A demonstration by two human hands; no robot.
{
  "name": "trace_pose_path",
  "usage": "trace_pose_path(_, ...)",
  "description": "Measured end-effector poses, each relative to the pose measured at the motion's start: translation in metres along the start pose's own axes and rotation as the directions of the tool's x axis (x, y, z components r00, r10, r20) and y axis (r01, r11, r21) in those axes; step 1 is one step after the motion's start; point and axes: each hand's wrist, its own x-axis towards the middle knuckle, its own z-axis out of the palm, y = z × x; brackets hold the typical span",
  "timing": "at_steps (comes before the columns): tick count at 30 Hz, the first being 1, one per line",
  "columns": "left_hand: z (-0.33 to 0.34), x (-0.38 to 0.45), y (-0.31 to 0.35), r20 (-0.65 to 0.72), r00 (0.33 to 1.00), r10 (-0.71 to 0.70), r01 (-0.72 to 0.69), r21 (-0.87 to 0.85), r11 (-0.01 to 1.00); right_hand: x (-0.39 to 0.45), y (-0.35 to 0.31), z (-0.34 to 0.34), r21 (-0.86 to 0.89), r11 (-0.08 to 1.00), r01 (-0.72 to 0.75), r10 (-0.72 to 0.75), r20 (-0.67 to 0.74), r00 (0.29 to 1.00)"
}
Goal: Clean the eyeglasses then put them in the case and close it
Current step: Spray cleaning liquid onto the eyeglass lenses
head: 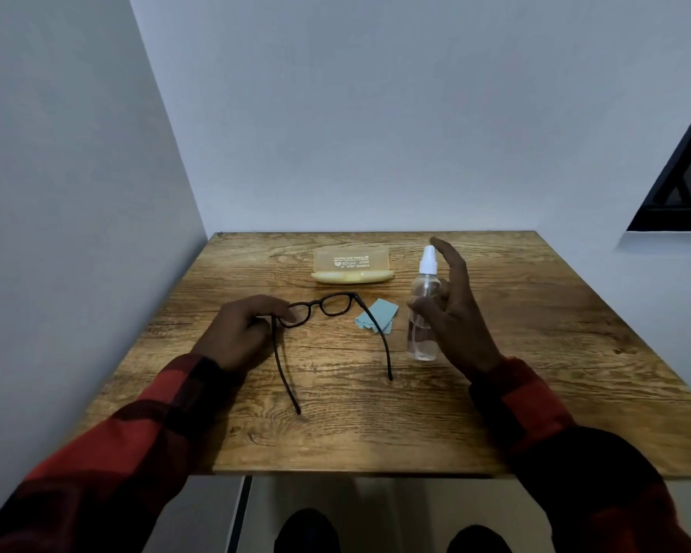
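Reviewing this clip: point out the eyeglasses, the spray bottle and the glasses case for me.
eyeglasses (338, 305): head view, on the rim of the lens away from the left hand.
spray bottle (425, 291): head view, on the clear body just below the white cap.
glasses case (351, 260): head view, on the raised yellow lid with print.

Sitting on one table (535, 353), centre frame: one glasses (328, 307), one case (352, 265), one cloth (377, 315), one spray bottle (423, 313). Two hands showing: left (240, 333), right (455, 313). Two shoes (308, 530) showing bottom.
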Motion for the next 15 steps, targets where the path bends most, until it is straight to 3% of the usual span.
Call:
trace_pose_path(3,-0.004,-0.004,-0.006,0.031,0.997,0.075,-0.079,0.118,0.99,-0.004,-0.002,0.002,0.023,1.0,-0.012,0.011,0.031,0.999)
trace_pose_path(15,0.005,-0.004,-0.003,-0.195,0.98,-0.026,-0.026,-0.256,0.966,-0.012,-0.016,0.004,0.08,0.997,-0.021,0.02,0.024,1.0)
